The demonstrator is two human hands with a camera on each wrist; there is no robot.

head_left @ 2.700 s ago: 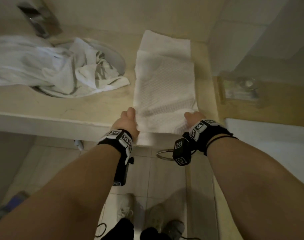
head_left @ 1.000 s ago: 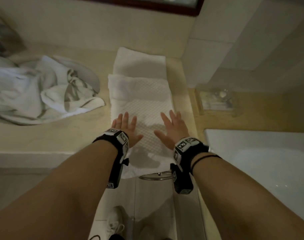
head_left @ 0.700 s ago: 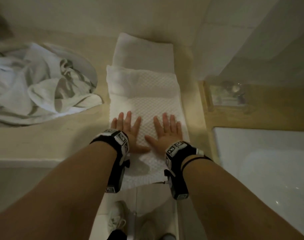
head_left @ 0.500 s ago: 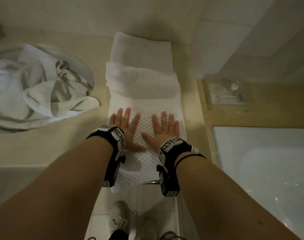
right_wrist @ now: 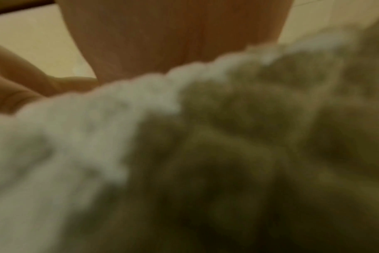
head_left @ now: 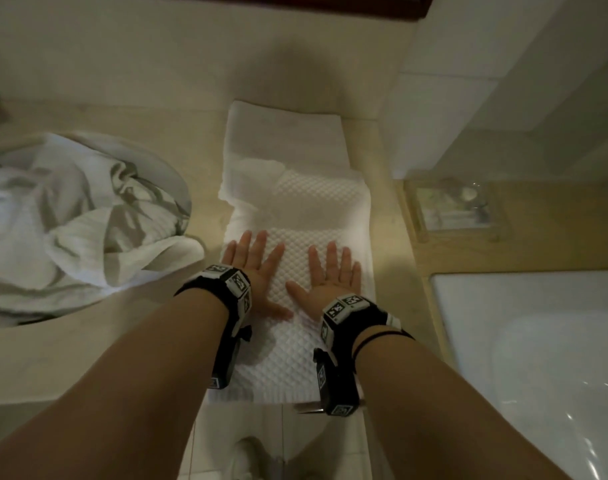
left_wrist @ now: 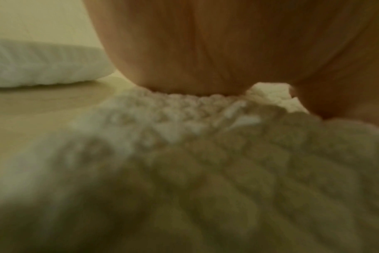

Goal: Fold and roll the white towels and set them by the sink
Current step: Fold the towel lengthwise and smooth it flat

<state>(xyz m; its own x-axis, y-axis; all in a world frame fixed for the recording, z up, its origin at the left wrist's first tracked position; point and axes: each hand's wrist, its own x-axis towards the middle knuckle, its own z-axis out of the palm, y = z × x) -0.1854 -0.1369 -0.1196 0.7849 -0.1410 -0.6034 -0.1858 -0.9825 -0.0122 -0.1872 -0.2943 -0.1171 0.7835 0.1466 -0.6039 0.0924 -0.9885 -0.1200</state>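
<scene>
A white waffle-weave towel (head_left: 295,209) lies folded into a long strip on the beige counter (head_left: 88,348), reaching from the back wall to the front edge, where its near end hangs slightly over. My left hand (head_left: 252,261) and right hand (head_left: 332,270) lie flat on it side by side, fingers straight and spread, palms pressing down. In both wrist views the blurred towel weave (left_wrist: 184,154) (right_wrist: 97,137) fills the picture under each palm. Several crumpled white towels (head_left: 74,223) are heaped in the sink at the left.
The round sink basin (head_left: 179,178) is left of the strip. A clear tray (head_left: 454,209) with small items sits on a wooden ledge to the right. A white bathtub (head_left: 537,358) lies at lower right. A tiled wall closes the back.
My hands let go of the towel's near corners, opened flat and slid forward along the strip, away from me. The fold's far left corner has rumpled a little.
</scene>
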